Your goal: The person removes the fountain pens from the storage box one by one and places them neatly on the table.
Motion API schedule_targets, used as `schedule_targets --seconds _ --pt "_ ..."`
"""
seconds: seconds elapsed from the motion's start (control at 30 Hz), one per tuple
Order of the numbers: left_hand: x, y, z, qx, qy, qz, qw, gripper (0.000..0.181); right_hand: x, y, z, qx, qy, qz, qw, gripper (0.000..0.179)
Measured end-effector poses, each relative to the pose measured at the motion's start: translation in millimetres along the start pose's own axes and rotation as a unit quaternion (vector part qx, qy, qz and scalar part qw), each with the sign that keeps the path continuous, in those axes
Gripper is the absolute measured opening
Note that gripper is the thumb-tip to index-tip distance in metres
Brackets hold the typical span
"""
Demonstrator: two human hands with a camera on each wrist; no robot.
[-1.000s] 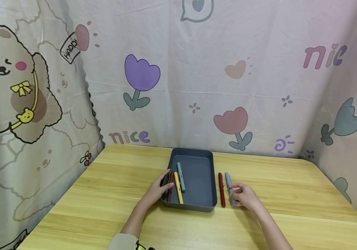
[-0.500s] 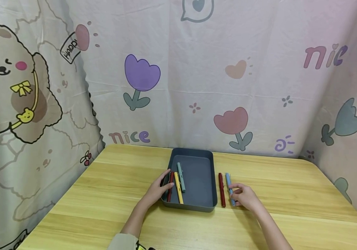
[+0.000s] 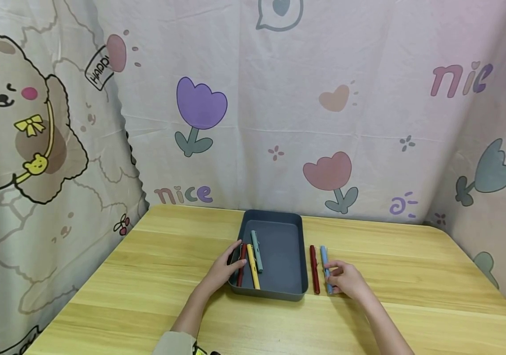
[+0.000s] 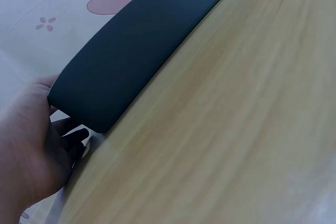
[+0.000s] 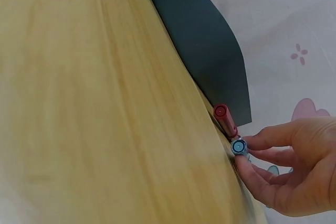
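Observation:
A dark grey tray stands mid-table. My left hand grips its left wall near the front corner, thumb over the rim; in the left wrist view the fingers curl by the tray's outer side. Inside the tray lie a dark red pen, a yellow pen and a green pen. Right of the tray, another dark red pen lies on the table. Beside it, my right hand pinches a light blue pen between thumb and fingers; its round end shows in the right wrist view.
The wooden table reaches back to a printed cloth hung behind it. More printed cloth hangs along the left side. The tray's right wall stands just left of the loose red pen.
The light blue pen has shifted very slightly toward me and turned a little straighter, still in my right hand. My left hand and the tray stay where they were.

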State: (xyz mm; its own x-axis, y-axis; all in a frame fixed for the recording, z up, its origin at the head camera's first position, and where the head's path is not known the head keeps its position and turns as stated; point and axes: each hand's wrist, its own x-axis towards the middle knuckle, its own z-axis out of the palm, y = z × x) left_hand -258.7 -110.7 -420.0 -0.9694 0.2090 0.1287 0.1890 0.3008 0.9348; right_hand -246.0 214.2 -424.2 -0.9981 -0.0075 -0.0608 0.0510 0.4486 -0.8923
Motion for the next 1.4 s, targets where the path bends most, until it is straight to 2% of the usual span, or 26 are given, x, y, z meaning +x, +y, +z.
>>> schedule_targets --seconds 0.57,0.8,1.4 --pt "-0.1 0.1 0.2 0.008 0.004 0.002 1.0 0.058 1.2 3.6 1.2 -0.003 0.004 -0.001 1.0 0.028" --pt "17.3 -36.8 4.4 0.02 0.011 0.002 0.9997 0.059 1.8 3.1 -0.5 0.001 -0.002 -0.007 1.0 0.028" --pt "17.5 -38.3 4.5 0.028 0.014 0.005 0.9995 0.059 1.5 4.1 -1.8 -0.004 -0.003 -0.006 1.0 0.028"
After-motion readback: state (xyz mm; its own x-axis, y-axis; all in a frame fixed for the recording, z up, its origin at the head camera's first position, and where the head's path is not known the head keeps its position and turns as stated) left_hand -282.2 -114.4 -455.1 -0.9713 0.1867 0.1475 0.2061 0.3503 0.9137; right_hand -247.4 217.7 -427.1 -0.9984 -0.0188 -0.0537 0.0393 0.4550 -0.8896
